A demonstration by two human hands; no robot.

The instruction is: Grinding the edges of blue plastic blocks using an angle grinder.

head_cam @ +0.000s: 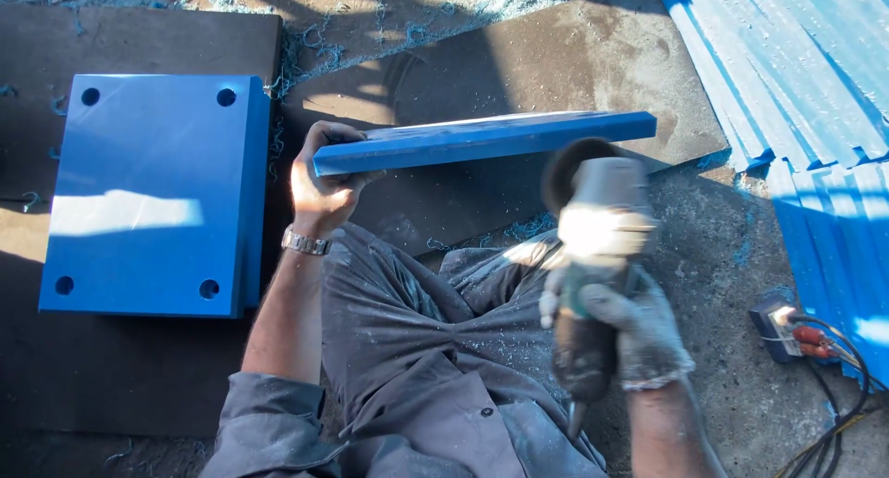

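Two hands work: left hand (pixel 319 186) clamps the stiff blue plastic slab's (pixel 486 142) end; gloved right hand (pixel 639 334) wraps the angle grinder (pixel 593 256), likely heavy.

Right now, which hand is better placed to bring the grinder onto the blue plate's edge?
The right hand. It already grips the angle grinder, whose disc sits just below the blue plate. The left hand is wrapped around the plate's left end, holding it on edge.
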